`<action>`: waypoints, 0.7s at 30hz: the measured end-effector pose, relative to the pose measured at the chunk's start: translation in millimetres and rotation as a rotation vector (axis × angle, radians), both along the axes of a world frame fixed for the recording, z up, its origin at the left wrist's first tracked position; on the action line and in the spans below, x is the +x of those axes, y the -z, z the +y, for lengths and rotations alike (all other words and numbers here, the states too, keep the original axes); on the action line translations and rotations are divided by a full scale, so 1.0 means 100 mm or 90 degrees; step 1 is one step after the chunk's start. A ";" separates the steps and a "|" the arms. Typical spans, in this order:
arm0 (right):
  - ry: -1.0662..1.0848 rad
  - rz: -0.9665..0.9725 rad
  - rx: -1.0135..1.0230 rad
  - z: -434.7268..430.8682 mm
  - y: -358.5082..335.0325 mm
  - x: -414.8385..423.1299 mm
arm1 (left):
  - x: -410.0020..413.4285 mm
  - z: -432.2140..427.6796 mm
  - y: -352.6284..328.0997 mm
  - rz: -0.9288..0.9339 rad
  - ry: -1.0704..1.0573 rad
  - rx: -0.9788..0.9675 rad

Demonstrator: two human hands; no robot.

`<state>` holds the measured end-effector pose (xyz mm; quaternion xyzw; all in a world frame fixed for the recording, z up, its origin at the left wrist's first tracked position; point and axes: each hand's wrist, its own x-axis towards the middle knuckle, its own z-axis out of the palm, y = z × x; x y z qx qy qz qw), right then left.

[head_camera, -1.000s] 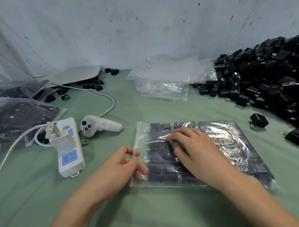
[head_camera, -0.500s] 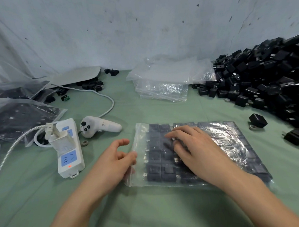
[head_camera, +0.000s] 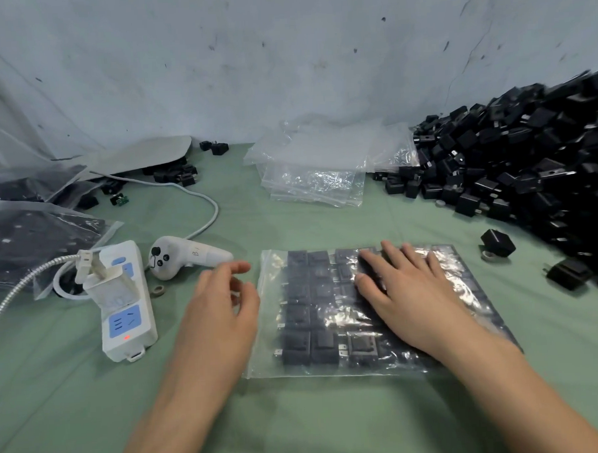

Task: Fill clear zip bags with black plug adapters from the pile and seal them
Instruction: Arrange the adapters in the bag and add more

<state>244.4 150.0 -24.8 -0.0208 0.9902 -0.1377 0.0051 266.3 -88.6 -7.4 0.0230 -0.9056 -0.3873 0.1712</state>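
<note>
1. Clear plastic zip bag of black plug adapters is lying at the green desk's centre.
2. Left hand is releasing its nine-o'clock edge, fingers loose; right hand is pressing flat.
3. Sealing is likely finishing.

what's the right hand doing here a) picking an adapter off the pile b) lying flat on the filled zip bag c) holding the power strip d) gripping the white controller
B: the right hand lies palm down with straight fingers on top of the filled zip bag, gripping nothing.
</note>
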 end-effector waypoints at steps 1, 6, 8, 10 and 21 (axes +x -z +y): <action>0.001 -0.001 0.005 0.00 0.01 0.00 | 0.02 0.10 -0.02 0.051 0.036 -0.014; -0.001 0.018 -0.038 0.00 0.00 -0.01 | 0.06 0.59 -0.05 0.097 0.232 -0.153; -0.003 0.064 -0.137 0.03 -0.03 0.00 | 0.04 0.73 0.00 0.049 0.261 -0.232; 0.016 0.136 -0.212 0.12 -0.09 -0.01 | 0.02 0.80 0.11 -0.023 0.270 -0.350; 0.494 0.098 -0.029 1.15 -0.06 0.16 | -0.02 0.82 0.32 -0.081 0.276 -0.490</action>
